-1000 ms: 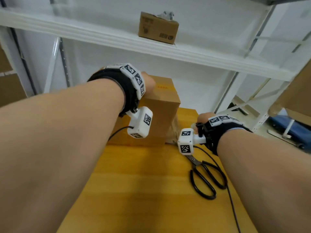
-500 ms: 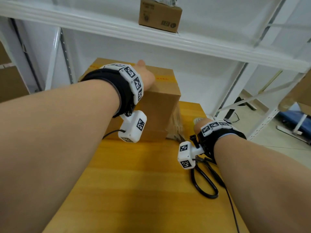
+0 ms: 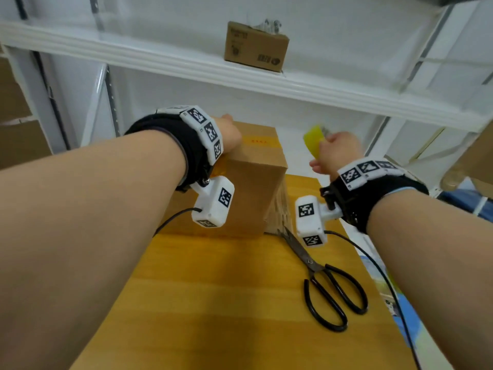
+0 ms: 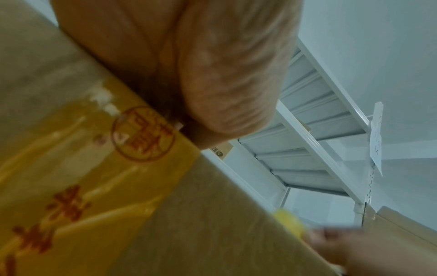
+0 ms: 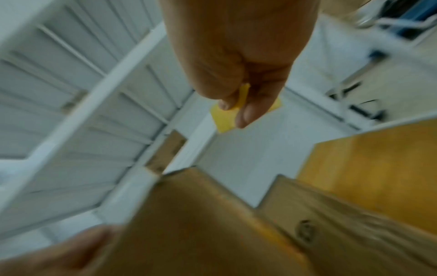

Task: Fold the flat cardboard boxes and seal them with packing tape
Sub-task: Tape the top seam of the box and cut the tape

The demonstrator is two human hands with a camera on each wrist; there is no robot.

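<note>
A folded brown cardboard box [image 3: 256, 182] stands upright on the wooden table [image 3: 213, 303]. A strip of yellow printed tape [image 3: 258, 141] runs across its top. My left hand [image 3: 230, 133] presses down on that top, and the left wrist view shows the palm [image 4: 201, 74] lying on the taped seam [image 4: 94, 168]. My right hand [image 3: 324, 141] is raised to the right of the box at the height of its top. It pinches a short piece of yellow tape [image 5: 224, 119] between thumb and forefinger; the same tape piece [image 3: 314, 140] shows in the head view.
Black scissors [image 3: 328, 287] lie on the table right of the box. Flat cardboard [image 3: 280, 209] leans against the box's right side. A white shelf [image 3: 320, 89] crosses overhead with a small carton [image 3: 256, 46] on it. The table's right edge runs close under my right forearm.
My right hand has risen from the table beside the scissors to box-top height and now holds a yellow tape piece. My left hand has stayed on the box top.
</note>
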